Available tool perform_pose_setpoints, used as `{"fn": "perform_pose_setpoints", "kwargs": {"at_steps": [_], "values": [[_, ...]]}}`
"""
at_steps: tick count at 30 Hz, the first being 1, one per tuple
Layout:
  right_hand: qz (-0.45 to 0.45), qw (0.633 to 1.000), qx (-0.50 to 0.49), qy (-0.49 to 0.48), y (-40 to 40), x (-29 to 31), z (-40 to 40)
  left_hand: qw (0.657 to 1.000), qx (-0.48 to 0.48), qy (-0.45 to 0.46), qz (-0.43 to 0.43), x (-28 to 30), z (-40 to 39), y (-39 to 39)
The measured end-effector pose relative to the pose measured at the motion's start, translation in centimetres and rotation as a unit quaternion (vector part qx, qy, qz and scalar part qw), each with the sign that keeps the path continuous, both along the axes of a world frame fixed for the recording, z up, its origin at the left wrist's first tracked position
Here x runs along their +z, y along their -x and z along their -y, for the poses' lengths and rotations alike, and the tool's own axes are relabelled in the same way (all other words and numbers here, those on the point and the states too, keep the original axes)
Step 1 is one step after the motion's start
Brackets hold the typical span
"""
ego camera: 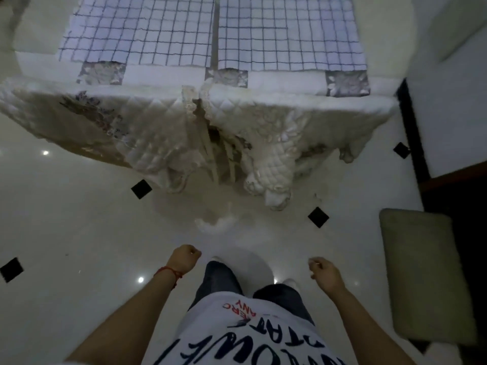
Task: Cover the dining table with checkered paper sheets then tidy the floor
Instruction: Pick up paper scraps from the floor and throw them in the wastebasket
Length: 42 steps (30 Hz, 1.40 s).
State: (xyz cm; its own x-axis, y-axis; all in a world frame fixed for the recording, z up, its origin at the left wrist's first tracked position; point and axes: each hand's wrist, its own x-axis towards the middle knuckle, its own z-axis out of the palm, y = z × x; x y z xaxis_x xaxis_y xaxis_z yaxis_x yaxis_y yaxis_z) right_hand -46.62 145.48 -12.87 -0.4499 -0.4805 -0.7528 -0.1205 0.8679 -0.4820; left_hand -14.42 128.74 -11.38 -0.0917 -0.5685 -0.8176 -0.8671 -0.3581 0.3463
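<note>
Head view, table: the dining table (168, 72) stood ahead of the person, draped in a white quilted cloth (276, 119) whose edges hung down toward the floor.
Head view, paper: two checkered paper sheets lay flat on the tabletop, the left sheet (137, 30) and the right sheet (290, 32) side by side with a narrow gap between them; the near strip of the cloth was left bare.
Head view, floor: the pale tiled floor (79, 227) showed small black inset squares, and one white crumpled scrap (216, 223) lay near the foot of the hanging cloth, just ahead of the person's feet.
Head view, side: a grey-green cushioned seat or mat (424, 275) sat at the right; which it was could not be told.
Left hand: the left hand (184, 260) hung low in a loose fist, fingers curled in, with nothing seen in it; a red thread circled the wrist.
Right hand: the right hand (325, 272) was likewise loosely curled and appeared empty.
Step in hand: covering looked largely done as far as the view reached; the far end of the table was out of frame, so the floor tidying seemed to be starting.
Next move: probably bending down, reaching forward with one hand and pinching up the white scrap, which looked light and easy to crush.
</note>
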Motion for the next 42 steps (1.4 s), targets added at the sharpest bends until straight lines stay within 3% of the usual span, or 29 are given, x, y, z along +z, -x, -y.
{"fn": "perform_pose_setpoints", "kwargs": {"at_steps": [8, 15, 22, 28, 37, 42], "values": [[0.018, 0.987, -0.158, -0.032, 9.3, 0.2, -15.0, 0.991, -0.114, 0.004, -0.073, 1.6, -3.0, 20.1], [0.030, 0.959, -0.278, -0.049, 18.0, -0.6, -20.3, 0.985, -0.149, 0.009, -0.080, 1.6, -6.6, 30.8], [0.046, 0.961, -0.274, 0.013, 25.7, -1.1, -13.9, 0.987, -0.146, -0.049, 0.042, -1.3, -5.9, 33.3], [0.024, 0.962, -0.272, 0.014, 35.2, -2.3, -9.1, 0.987, -0.101, -0.097, 0.078, -3.7, -2.2, 40.4], [0.036, 0.959, -0.275, -0.054, 45.2, -6.6, -6.8, 0.978, -0.194, -0.062, -0.046, -4.6, 3.4, 58.4], [0.074, 0.967, -0.230, -0.075, 47.4, -12.3, -3.5, 0.980, -0.184, -0.047, -0.058, -10.1, 5.7, 64.0]]}}
